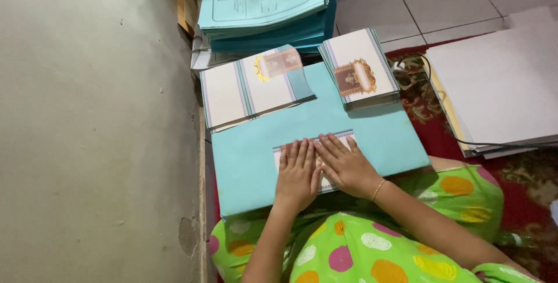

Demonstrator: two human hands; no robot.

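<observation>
Person sits on the floor, large teal board across the lap as a work surface, which looks like why everything sits within arm's reach. Both hands lie flat on a small folded card at the near-middle of the board, white with striped edging; most of it is hidden under the palms. Left hand: fingers straight and together, palm down, pressing, gripping nothing. Right hand: same, fully flat, fingers angled toward the left, thin bracelet at the wrist, index side touching the left hand. Looks like a pressing or creasing hold, weight on the card rather than a grasp. Beyond the hands, at the board's far edge: a neat stack of folded cards with a brown-and-gold emblem on the right, and a looser pile of unfolded sheets on the left, top one curling. Behind those, a stack of teal folders by the wall. White paper sheets lie on the red carpet to the right, well apart.
</observation>
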